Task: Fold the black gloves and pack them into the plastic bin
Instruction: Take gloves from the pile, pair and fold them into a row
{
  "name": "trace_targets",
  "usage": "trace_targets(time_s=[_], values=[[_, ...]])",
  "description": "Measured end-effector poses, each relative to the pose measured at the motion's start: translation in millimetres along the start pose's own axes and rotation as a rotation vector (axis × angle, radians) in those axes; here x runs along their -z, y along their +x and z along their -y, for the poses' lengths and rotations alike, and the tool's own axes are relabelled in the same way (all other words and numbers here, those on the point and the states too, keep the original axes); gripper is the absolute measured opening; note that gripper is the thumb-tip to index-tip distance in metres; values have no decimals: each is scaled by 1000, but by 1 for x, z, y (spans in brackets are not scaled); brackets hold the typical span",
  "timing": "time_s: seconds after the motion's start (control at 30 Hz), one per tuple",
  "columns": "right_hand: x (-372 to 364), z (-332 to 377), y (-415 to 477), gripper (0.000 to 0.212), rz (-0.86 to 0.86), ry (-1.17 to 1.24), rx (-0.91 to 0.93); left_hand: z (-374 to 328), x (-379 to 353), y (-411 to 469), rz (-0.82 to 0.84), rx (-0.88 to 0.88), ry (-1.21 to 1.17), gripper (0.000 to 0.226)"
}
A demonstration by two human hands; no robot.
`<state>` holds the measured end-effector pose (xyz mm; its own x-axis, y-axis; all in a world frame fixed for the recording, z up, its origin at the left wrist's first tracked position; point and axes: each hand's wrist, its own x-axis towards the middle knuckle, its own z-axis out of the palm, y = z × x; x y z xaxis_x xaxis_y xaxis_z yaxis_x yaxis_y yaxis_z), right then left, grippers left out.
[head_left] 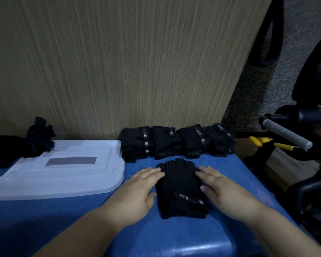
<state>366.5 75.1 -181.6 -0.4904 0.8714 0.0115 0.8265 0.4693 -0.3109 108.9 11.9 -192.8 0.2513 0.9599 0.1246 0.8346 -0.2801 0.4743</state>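
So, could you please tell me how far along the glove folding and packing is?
Done: a row of folded gloves stands against the wood panel. In hand: the left hand and right hand touch one flat glove on the blue table. Left: an unfolded pile by the plastic lid; nothing looks packed yet.

"5.11" stands on each black glove's [182,190] wrist strap [183,196].

Seemingly an office. A wood-grain partition [119,62] backs the blue bench [156,238]; speckled carpet [258,86] and a black chair [308,86] lie beyond
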Motion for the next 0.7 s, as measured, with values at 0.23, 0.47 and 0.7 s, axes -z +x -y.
trace_targets(time_s=[0.23, 0.47, 0.7], values=[[14, 0, -7, 69, 42, 74, 144, -2, -4, 4, -3, -109, -164, 60], [12, -4, -6, 69, 163, 82, 134, 1, -8, 13, 50, -107, -151, 51], [25, 5, -12, 83, 273, 178, 83, -4, -10, 17, -75, -12, -233, 17]])
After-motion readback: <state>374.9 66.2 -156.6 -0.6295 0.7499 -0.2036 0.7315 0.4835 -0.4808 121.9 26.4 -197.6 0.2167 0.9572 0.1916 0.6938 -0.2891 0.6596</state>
